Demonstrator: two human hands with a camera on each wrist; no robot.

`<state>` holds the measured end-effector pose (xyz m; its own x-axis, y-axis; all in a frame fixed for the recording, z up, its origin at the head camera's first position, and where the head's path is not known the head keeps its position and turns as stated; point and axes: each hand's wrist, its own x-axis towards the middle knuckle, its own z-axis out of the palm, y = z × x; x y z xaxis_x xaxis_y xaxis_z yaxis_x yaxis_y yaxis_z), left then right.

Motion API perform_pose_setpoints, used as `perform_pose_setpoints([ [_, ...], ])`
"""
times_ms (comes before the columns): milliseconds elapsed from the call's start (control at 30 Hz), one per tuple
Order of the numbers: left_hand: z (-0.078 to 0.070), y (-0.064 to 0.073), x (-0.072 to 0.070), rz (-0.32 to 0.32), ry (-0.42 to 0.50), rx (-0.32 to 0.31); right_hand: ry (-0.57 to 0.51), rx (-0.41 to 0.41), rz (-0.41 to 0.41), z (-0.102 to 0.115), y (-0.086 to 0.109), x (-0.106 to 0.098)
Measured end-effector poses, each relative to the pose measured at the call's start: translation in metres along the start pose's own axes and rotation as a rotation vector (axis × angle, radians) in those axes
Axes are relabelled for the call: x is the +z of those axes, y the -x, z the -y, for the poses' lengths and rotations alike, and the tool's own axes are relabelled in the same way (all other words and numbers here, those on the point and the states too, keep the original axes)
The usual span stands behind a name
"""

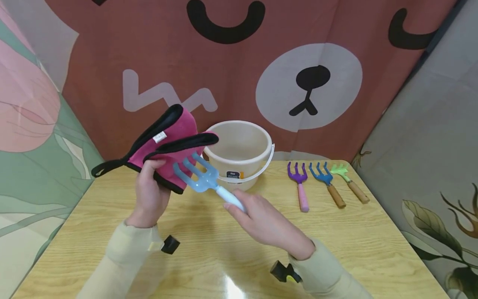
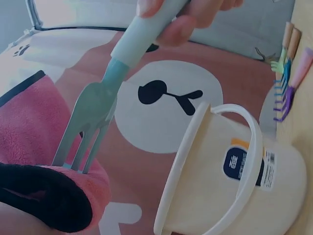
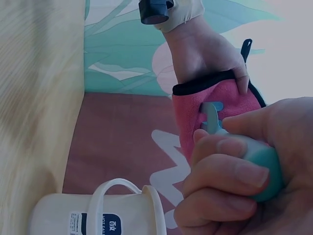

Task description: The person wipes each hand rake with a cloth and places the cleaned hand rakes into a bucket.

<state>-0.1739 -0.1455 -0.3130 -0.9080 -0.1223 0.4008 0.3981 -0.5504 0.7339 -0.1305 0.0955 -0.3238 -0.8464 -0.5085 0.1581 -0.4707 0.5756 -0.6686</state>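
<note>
My left hand [image 1: 151, 199] grips a pink cloth [image 1: 175, 153] with black edging, a white tag and a hanging loop, raised above the table. In my right hand [image 1: 263, 220] is a small light-blue hand rake [image 1: 205, 178], held by its pale handle. The rake's prongs meet the cloth's pink face, as the left wrist view shows with the cloth [image 2: 34, 122] and the rake [image 2: 98, 107]. Seen from the right wrist, my fingers [image 3: 230, 176] curl round the handle. Part of the left hand is hidden behind the cloth.
A cream bucket [image 1: 239, 155] with a white handle stands behind the hands. To the right lie a purple rake [image 1: 300, 187], a blue rake [image 1: 328, 185] and a green rake [image 1: 350, 182] on the wooden table [image 1: 209, 257]. Printed fabric [image 1: 231, 74] hangs behind.
</note>
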Motion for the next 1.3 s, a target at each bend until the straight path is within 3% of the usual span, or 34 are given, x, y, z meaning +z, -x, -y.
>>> perform_pose_setpoints([
  [300,-0.001,0.002,0.006,0.120,0.003,0.002,-0.061,-0.036,-0.047,0.004,-0.001,0.002],
  [433,0.001,0.004,0.008,0.092,0.053,-0.038,-0.068,-0.045,-0.060,0.005,0.000,0.003],
  [667,0.007,0.010,0.016,0.027,0.057,-0.071,-0.075,-0.059,-0.071,0.007,-0.001,0.003],
  [833,0.009,0.012,0.021,0.012,0.112,-0.062,-0.080,-0.052,-0.068,0.007,-0.001,0.002],
  [967,0.010,0.017,0.026,0.011,0.127,-0.112,-0.072,-0.072,-0.091,0.009,-0.002,0.001],
  [1300,0.021,0.032,0.036,0.067,-0.020,-0.249,-0.042,-0.088,-0.148,0.015,-0.006,-0.008],
])
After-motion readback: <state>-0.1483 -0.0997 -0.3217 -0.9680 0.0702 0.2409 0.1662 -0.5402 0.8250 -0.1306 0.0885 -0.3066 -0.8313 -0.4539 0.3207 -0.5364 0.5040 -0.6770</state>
